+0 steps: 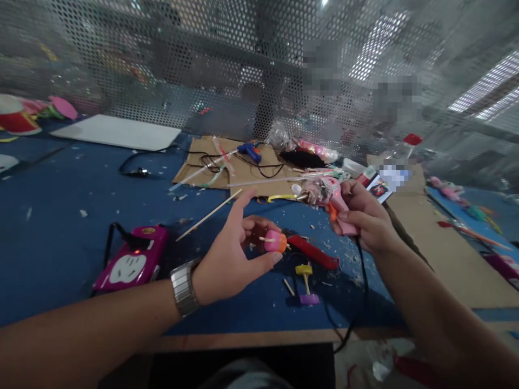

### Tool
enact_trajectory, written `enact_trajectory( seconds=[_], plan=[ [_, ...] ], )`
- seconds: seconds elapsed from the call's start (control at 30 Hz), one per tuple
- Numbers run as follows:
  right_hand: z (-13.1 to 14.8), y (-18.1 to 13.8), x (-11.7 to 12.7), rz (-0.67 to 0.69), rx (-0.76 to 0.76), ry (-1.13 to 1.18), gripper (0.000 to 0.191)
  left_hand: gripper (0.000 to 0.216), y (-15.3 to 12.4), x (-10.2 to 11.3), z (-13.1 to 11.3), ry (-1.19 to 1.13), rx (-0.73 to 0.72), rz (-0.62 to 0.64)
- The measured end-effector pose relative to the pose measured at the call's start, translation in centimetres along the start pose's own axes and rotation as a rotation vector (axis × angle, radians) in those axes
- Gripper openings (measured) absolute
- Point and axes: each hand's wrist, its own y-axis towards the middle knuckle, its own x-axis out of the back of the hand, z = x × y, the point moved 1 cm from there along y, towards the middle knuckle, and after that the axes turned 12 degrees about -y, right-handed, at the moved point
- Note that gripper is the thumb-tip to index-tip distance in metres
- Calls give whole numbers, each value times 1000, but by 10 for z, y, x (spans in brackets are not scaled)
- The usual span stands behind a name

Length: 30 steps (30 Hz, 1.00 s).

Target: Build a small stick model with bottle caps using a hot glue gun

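Note:
My left hand [237,248] pinches a small pink and orange foam piece [274,241] with thin sticks poking out of it, index finger raised. A metal watch [183,286] is on that wrist. My right hand [363,219] is closed round a pink glue gun [339,213] with an orange trigger; its black cord [362,270] hangs down over the table edge. Below the foam piece lie a red tool [314,252] and a small yellow and purple foam figure on a stick [306,283].
Blue table mat [60,227] with scraps. A magenta device [133,262] lies at the left. A cardboard sheet [243,167] holds a blue glue gun [250,151], sticks and cables. White board [117,131] at the back left. Perforated metal screen [182,70] behind. Brown board [446,254] at the right.

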Motion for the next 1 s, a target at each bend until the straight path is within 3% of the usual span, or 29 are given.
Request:
enact_trajectory(
  seconds=[0.37,0.67,1.0],
  plan=[
    [-17,-12,-12,17,-138,60,48,61,-2,0,-6,57,90,62],
    [-16,-14,-19,-2,-140,87,48,54,-2,2,-10,71,200,62],
    [-12,-16,-16,-96,-81,-21,48,50,-2,3,-11,170,101,8]
  ],
)
